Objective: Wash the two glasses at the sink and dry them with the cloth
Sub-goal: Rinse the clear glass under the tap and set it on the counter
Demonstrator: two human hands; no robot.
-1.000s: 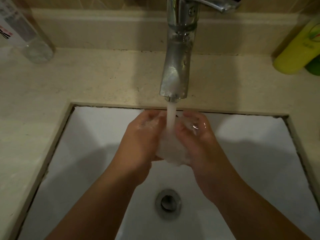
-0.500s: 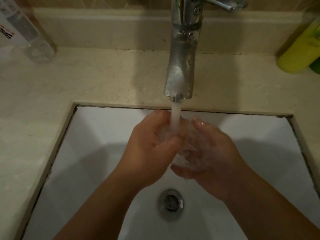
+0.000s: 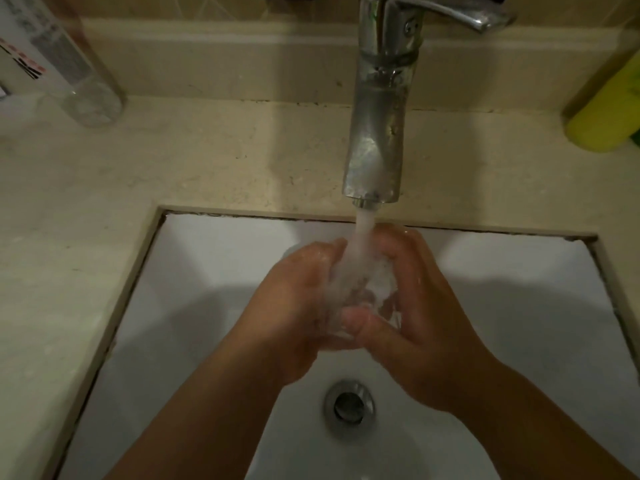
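White glossy basin (image 3: 207, 271); both hands cup clear wet glass (image 3: 367, 289) under stream

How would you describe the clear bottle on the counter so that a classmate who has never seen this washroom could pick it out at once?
Start at the chrome tap pouring water over both hands above the white sink. Follow the beige counter to its far left corner, against the wall. There stands the clear bottle, see-through with a printed label, unlike the solid yellow-green bottle in the right corner.
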